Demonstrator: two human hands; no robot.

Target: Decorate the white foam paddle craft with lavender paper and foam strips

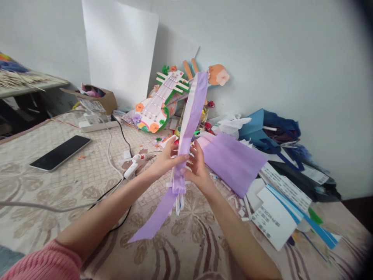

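A long, narrow white strip partly covered in purple crepe paper (194, 112) stands tilted upright in front of me. My left hand (169, 157) grips it from the left, with the thumb across its front and the other fingers partly hidden behind. From the right, my right hand (199, 167) holds its lower part between thumb and curved fingers. The purple paper is wrapped around the lower end, and a loose purple tail (154, 223) hangs down to the left. Small white ends stick out below the wrapping. A larger purple crepe paper sheet (233, 161) lies to the right.
Behind stands a flower-decorated paper instrument (160, 101). At left lie a phone (61, 153), a hot glue gun (134, 165), cables and a power strip (99, 125). An open cardboard box (99, 102) sits behind them. Printed card (275, 219) and bags (271, 124) crowd the right.
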